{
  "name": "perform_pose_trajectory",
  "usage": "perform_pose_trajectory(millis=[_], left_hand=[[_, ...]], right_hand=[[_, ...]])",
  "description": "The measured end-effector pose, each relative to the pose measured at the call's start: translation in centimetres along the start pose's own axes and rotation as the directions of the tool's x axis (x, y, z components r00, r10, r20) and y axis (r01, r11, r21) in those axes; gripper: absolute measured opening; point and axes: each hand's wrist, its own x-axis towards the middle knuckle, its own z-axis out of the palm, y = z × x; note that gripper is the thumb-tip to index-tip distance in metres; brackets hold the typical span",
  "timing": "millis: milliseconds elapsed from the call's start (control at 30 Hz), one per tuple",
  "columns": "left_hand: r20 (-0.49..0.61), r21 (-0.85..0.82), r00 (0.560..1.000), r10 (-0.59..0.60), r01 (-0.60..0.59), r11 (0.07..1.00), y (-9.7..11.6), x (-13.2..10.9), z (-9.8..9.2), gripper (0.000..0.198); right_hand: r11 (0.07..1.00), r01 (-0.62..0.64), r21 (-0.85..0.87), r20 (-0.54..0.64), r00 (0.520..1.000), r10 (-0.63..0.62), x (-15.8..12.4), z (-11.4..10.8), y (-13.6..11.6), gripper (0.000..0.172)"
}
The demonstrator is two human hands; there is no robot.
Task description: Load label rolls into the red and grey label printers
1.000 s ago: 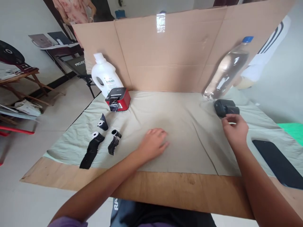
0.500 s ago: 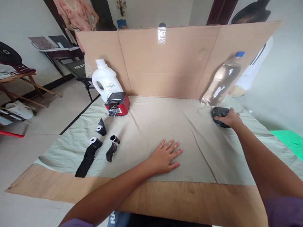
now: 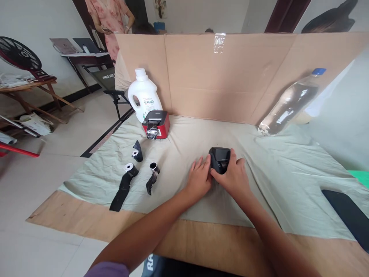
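A small black device (image 3: 220, 154), like a portable printer with a glossy panel, sits on the cloth in front of me. My right hand (image 3: 235, 177) grips its right side and near edge with thumb and fingers. Against its left side rests my left hand (image 3: 199, 177), fingers stretched out and partly apart. To the left lie a roll with a long black strip (image 3: 124, 187), a second black roll with a white core (image 3: 137, 153) and a shorter piece of black roll (image 3: 152, 177). Behind them stands a red and black printer (image 3: 162, 125) with crumpled black film at its front.
A white detergent bottle (image 3: 145, 96) stands behind the red printer. A large clear bottle with a blue cap (image 3: 291, 103) leans against the cardboard panel (image 3: 213, 77) at the back. A dark phone-like slab (image 3: 347, 217) lies at the right edge. A person (image 3: 111, 23) stands behind the panel.
My right hand has brought the black device from the far right to the middle. My left hand, flat on the cloth before, now touches its left side. The view has shifted right.
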Motion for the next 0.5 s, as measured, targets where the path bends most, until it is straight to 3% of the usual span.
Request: perform_pose_trajectory(millis=[133,500], left_hand=[[0.027,0.017,0.999,0.021,-0.021,1.0,-1.1,0.4,-0.7,0.071],[0.116,0.058,0.993,0.0,-0.007,0.998,-1.8,0.5,0.3,0.069]], right_hand=[[0.999,0.018,-0.027,-0.07,0.997,-0.02,-0.6,1.2,-0.7,0.105],[0.997,0.036,-0.062,-0.047,0.998,-0.039,-1.5,3.4,0.0,0.109]])
